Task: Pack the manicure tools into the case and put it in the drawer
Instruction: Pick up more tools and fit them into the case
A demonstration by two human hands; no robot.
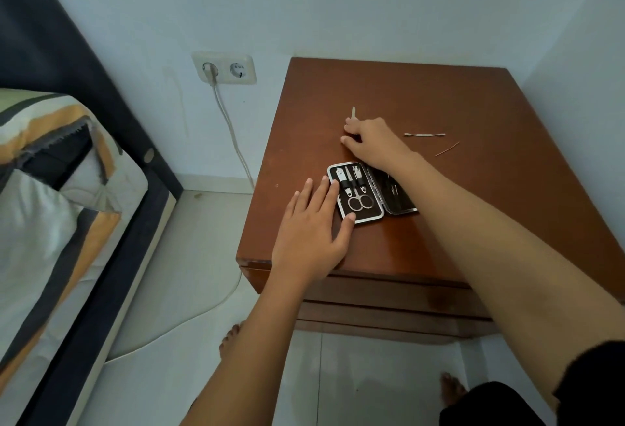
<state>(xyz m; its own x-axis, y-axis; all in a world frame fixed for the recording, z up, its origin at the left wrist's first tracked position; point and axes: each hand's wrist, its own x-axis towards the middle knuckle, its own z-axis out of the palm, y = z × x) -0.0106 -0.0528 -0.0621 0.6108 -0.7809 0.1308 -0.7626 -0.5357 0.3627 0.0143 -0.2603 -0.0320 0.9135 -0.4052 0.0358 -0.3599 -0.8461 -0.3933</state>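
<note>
**Right hand picks up a loose tool just beyond the open case**

The small black, silver-rimmed manicure case (367, 193) lies open on the reddish-brown wooden worktop (439, 94), toward its near left part, with scissors and clippers already strapped into the left half. The left hand (313, 226) is spread flat, palm down, fingertips resting on the case's left edge, grasping nothing and apparently steadying it.

The right hand (370, 141) reaches over the case's right half to the far side, its fingers curled around a slim pale metal tool (353, 112); the tool's tip pokes out beyond the fingers, pointing away, so its long axis runs roughly near to far. The case lies just behind this hand, toward the person.

A second thin double-ended metal tool (424, 134) lies crosswise to the right, with a fine wooden stick (447, 149) beside it, both nearer the right hand. The drawer fronts below the worktop appear closed.
</note>
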